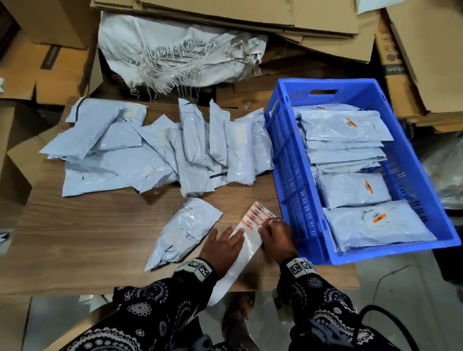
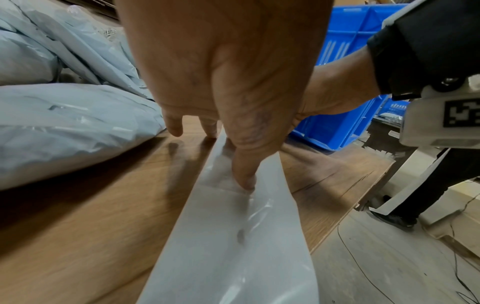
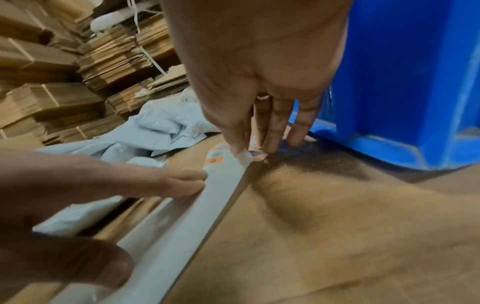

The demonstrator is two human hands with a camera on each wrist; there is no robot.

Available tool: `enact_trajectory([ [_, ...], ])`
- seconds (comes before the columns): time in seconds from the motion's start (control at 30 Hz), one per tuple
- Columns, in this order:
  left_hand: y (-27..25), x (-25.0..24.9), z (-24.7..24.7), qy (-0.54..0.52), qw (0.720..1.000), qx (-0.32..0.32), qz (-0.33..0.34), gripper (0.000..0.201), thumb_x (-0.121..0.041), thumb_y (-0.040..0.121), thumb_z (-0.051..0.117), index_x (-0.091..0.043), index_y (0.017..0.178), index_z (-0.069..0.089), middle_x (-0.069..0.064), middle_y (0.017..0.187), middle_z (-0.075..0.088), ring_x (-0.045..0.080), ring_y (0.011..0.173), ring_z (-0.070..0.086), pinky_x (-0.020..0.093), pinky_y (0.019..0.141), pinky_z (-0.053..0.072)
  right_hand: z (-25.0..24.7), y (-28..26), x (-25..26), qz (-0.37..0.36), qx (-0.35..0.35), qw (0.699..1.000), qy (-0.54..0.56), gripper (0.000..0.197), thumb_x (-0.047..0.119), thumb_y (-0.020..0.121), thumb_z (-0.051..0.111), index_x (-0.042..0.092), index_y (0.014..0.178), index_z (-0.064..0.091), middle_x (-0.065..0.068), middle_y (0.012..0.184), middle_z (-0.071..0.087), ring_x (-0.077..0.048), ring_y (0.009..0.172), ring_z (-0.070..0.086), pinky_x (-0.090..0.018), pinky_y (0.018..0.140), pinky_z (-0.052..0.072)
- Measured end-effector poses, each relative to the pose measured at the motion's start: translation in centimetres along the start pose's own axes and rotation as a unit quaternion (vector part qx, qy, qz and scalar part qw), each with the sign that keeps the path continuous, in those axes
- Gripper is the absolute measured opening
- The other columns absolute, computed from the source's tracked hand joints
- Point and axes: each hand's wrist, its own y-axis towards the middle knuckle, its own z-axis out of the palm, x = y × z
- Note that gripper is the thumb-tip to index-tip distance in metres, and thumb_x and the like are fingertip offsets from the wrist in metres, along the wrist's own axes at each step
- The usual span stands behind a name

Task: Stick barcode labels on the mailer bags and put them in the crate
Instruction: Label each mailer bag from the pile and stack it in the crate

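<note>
On the table [image 1: 93, 235], left hand [image 1: 222, 246] is pressing the sheet [image 1: 244, 245] flat-fingered; right hand [image 1: 277, 235] is pinching a label [image 1: 260, 217]. Crate [image 1: 292, 162] partly filled; many bags [image 1: 135, 154] unlabelled.

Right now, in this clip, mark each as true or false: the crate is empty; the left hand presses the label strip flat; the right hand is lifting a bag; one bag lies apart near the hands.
1. The blue crate is empty. False: labelled bags lie in it.
2. The left hand presses the label strip flat. True.
3. The right hand is lifting a bag. False: its fingertips pick at a label.
4. One mailer bag lies apart from the pile. True.
</note>
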Motion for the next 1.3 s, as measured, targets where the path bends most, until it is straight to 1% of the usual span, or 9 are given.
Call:
enact_trajectory([
  [0.33, -0.2, 0.3, -0.1, 0.004, 1.000, -0.004, 0.008, 0.060, -0.010, 0.104, 0.039, -0.008, 0.159, 0.014, 0.008, 0.170, 0.000, 0.031, 0.155, 0.005, 0.062, 0.117, 0.016, -1.5, -0.4, 1.2, 0.048, -0.119, 0.984, 0.121, 0.021, 0.027, 0.096, 0.056, 0.015, 0.082, 0.065, -0.007, 0.088, 0.073, -0.025, 0.083, 0.069, -0.033, 0.074, 0.055],
  [0.47, -0.5, 1.4, 0.2, -0.016, 0.995, -0.090, 0.044, 0.055, -0.012, 0.089, 0.052, -0.006, 0.144, 0.048, 0.014, 0.158, 0.040, 0.032, 0.138, 0.047, 0.054, 0.098, 0.047, -2.2, -1.2, 1.8, -0.008, -0.136, 0.976, 0.170, 0.016, 0.029, 0.093, 0.064, 0.017, 0.084, 0.070, -0.004, 0.078, 0.070, -0.020, 0.075, 0.067, -0.033, 0.069, 0.056],
  [0.57, -1.4, 3.0, 0.5, -0.038, 0.982, -0.171, 0.064, 0.043, -0.014, 0.081, 0.057, -0.009, 0.122, 0.065, 0.012, 0.135, 0.061, 0.029, 0.114, 0.063, 0.041, 0.080, 0.054, -2.5, -1.8, 3.6, -0.012, -0.096, 0.959, 0.268, 0.007, 0.018, 0.093, 0.070, 0.012, 0.094, 0.074, 0.000, 0.076, 0.073, -0.011, 0.069, 0.068, -0.023, 0.062, 0.054],
  [0.67, -4.0, 5.6, 0.6, -0.112, 0.962, -0.250, 0.018, 0.028, -0.023, 0.084, 0.066, -0.015, 0.111, 0.068, 0.011, 0.133, 0.061, 0.031, 0.113, 0.062, 0.042, 0.086, 0.052, -2.1, -1.9, 5.7, -0.005, -0.036, 0.919, 0.393, 0.005, 0.003, 0.092, 0.068, 0.001, 0.095, 0.072, -0.004, 0.077, 0.076, -0.012, 0.071, 0.070, -0.027, 0.059, 0.055],
  [0.77, -7.7, 8.4, 1.5, -0.161, 0.941, -0.292, -0.065, 0.032, -0.033, 0.087, 0.058, -0.025, 0.117, 0.067, 0.007, 0.137, 0.060, 0.028, 0.124, 0.055, 0.042, 0.098, 0.046, -1.0, -1.9, 7.5, 0.013, 0.014, 0.896, 0.443, 0.015, -0.007, 0.091, 0.063, 0.003, 0.096, 0.073, -0.003, 0.083, 0.077, -0.011, 0.077, 0.072, -0.030, 0.068, 0.057],
  [0.9, -11.0, 11.1, 4.0, -0.279, 0.897, -0.291, -0.182, 0.048, -0.047, 0.088, 0.046, -0.030, 0.130, 0.062, 0.007, 0.137, 0.055, 0.029, 0.118, 0.054, 0.043, 0.093, 0.049, 1.5, -2.5, 10.2, 0.032, 0.083, 0.866, 0.493, 0.010, 0.004, 0.092, 0.070, -0.004, 0.094, 0.073, -0.017, 0.074, 0.070, -0.025, 0.064, 0.061, -0.035, 0.061, 0.052],
  [1.0, -11.7, 12.2, 5.4, -0.388, 0.869, -0.252, -0.175, 0.065, -0.058, 0.087, 0.041, -0.024, 0.141, 0.057, 0.007, 0.129, 0.057, 0.026, 0.116, 0.057, 0.035, 0.101, 0.045, 4.1, -3.1, 12.1, 0.046, 0.132, 0.857, 0.496, 0.018, 0.007, 0.089, 0.075, -0.002, 0.101, 0.066, -0.018, 0.072, 0.064, -0.025, 0.062, 0.056, -0.034, 0.059, 0.047],
  [1.1, -11.6, 12.7, 5.6, -0.416, 0.857, -0.259, -0.160, 0.070, -0.061, 0.086, 0.041, -0.022, 0.143, 0.055, 0.006, 0.121, 0.061, 0.021, 0.111, 0.059, 0.020, 0.094, 0.037, 5.8, -3.7, 13.6, 0.061, 0.164, 0.863, 0.475, 0.023, 0.005, 0.087, 0.076, -0.001, 0.106, 0.064, -0.012, 0.069, 0.062, -0.021, 0.060, 0.055, -0.030, 0.057, 0.046],
  [1.3, -11.2, 12.7, 5.8, -0.440, 0.843, -0.262, -0.166, 0.068, -0.059, 0.083, 0.045, -0.023, 0.139, 0.059, 0.001, 0.121, 0.062, 0.016, 0.110, 0.059, 0.020, 0.093, 0.038, 8.2, -4.6, 14.5, 0.080, 0.162, 0.896, 0.405, 0.021, 0.019, 0.079, 0.082, 0.006, 0.092, 0.071, -0.004, 0.064, 0.069, -0.018, 0.062, 0.062, -0.029, 0.062, 0.050],
])
